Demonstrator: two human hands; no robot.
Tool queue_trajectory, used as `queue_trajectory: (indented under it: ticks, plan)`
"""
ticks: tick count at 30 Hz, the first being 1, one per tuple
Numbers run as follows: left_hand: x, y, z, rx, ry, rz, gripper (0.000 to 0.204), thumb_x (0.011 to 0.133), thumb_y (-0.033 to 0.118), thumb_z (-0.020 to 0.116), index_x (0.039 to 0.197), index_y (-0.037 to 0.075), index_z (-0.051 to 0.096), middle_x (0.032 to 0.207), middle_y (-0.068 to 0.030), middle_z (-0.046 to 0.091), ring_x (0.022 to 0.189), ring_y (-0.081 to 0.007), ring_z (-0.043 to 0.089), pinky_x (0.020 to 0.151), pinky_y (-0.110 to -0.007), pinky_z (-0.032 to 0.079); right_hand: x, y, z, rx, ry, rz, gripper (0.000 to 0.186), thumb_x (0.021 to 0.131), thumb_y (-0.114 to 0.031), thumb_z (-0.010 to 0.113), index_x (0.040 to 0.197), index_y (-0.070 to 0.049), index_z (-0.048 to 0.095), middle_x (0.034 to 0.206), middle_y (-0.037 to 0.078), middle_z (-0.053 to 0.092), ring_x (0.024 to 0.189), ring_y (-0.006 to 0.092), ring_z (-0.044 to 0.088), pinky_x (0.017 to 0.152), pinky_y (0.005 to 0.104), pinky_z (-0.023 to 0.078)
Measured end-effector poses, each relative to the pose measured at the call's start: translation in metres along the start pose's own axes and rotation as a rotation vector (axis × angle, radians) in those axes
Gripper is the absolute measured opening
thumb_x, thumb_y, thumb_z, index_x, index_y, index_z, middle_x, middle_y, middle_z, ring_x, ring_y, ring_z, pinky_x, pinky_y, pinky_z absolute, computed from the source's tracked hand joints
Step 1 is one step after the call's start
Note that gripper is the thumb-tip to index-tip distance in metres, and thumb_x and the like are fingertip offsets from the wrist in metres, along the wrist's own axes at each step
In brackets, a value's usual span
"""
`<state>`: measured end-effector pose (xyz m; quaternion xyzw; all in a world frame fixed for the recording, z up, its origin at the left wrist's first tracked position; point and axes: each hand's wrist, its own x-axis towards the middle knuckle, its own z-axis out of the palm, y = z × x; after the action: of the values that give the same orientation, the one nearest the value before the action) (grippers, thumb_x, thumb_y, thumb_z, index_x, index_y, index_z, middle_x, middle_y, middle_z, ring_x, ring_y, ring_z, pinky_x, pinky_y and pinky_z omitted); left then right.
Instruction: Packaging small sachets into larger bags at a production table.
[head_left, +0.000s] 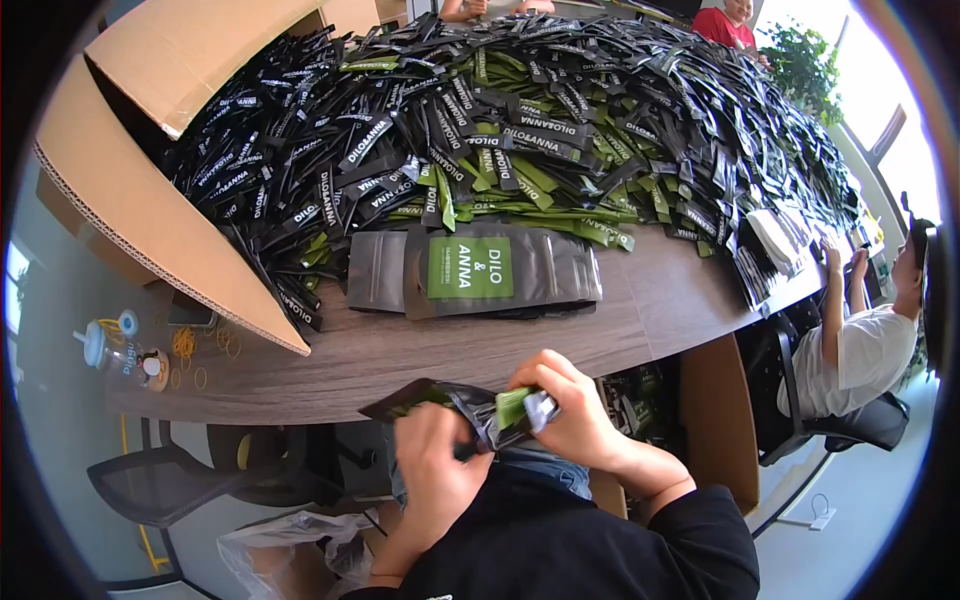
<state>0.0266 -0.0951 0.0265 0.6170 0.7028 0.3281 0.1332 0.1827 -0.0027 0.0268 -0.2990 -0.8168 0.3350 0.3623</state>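
Below the table's front edge, I hold a dark open-topped pouch (410, 392) tilted sideways. My left hand (440, 468) is closed on its lower left part, fingers partly blurred. My right hand (565, 410) grips a small bundle of green and silvery sachets (515, 408) at the pouch's right end, fingers curled round them. Beyond my hands, larger dark pouches with a green label (375, 270) lie flat in a stack on the wooden table (530, 340). A big heap of narrow black and green sachets (400, 130) covers the back of the table.
Cardboard flaps (160, 230) border the left. A cup (100, 345) and rubber bands (185, 345) lie left. A seated person (840, 360) works at stacks (775, 250) on the right; others are behind the heap. Below are a cardboard box (715, 430) and office chair (180, 485).
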Motion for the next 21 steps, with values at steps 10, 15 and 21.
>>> queue_trajectory:
  ticks: [10, 15, 21]
  plan:
    - [0.010, 0.007, 0.013, -0.036, 0.180, 0.402, 0.093, 0.057, 0.035, 0.083, 0.128, -0.001, 0.036, 0.116, -0.0175, 0.046, 0.106, -0.0324, 0.048, 0.092, -0.048, 0.034, -0.003, -0.010, -0.003, 0.551, -0.130, 0.234, 0.022, 0.079, -0.005, 0.067, 0.079, -0.005, 0.045, 0.063, 0.000, 0.042, 0.062, 0.0074, 0.037, 0.054, 0.0248, 0.035]
    - [0.015, 0.001, 0.029, -0.146, 0.137, 0.282, 0.097, 0.055, 0.030, 0.084, 0.130, -0.003, 0.034, 0.111, -0.0178, 0.047, 0.098, -0.0330, 0.048, 0.083, -0.044, 0.036, 0.004, 0.012, -0.020, 0.523, 0.066, 0.145, 0.008, 0.079, 0.000, 0.063, 0.082, -0.002, 0.055, 0.078, 0.004, 0.056, 0.076, 0.0099, 0.052, 0.066, 0.0249, 0.042]
    - [0.016, 0.000, 0.027, -0.072, 0.114, 0.241, 0.100, 0.058, 0.033, 0.083, 0.134, -0.004, 0.030, 0.113, -0.0182, 0.046, 0.097, -0.0321, 0.048, 0.082, -0.044, 0.036, 0.006, 0.018, -0.038, 0.612, 0.107, 0.170, 0.015, 0.090, 0.000, 0.047, 0.102, 0.002, 0.056, 0.117, 0.020, 0.058, 0.114, 0.0273, 0.053, 0.098, 0.0400, 0.040]
